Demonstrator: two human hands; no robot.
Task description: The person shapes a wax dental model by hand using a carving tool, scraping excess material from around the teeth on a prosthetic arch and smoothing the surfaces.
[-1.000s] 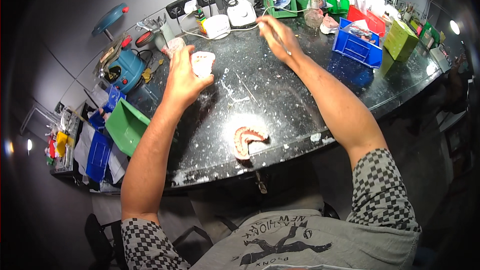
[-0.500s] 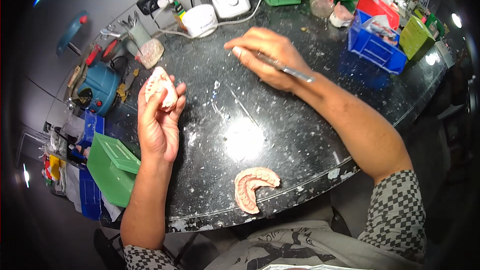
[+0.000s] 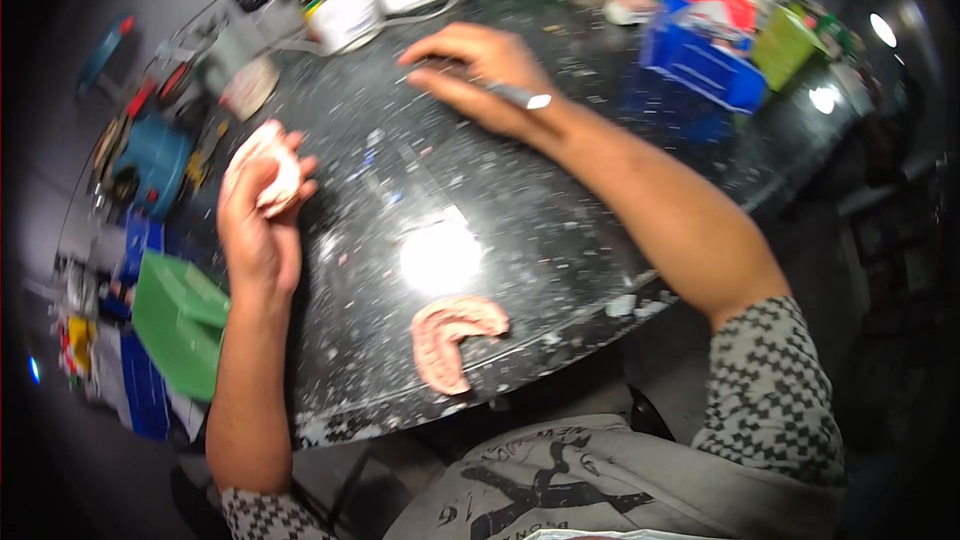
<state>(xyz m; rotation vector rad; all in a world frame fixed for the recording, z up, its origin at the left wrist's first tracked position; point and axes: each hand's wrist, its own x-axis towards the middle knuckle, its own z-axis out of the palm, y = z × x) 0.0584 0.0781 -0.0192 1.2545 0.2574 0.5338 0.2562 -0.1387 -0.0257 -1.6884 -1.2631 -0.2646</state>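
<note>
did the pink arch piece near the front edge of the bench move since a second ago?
No. The pink arch piece lies at the same spot by the near rim of the black worktop, in the same orientation; only the head camera shifted.

A dark speckled tabletop (image 3: pixel 560 210) carries a pink horseshoe-shaped dental cast (image 3: pixel 452 335) near its front edge, with blue bins (image 3: pixel 705 55) and white containers (image 3: pixel 345 18) along the back.

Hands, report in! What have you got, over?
Left hand grips pale dental cast. Right hand holds slim metal tool on black worktop. Pink denture piece lies loose by front edge.
</note>
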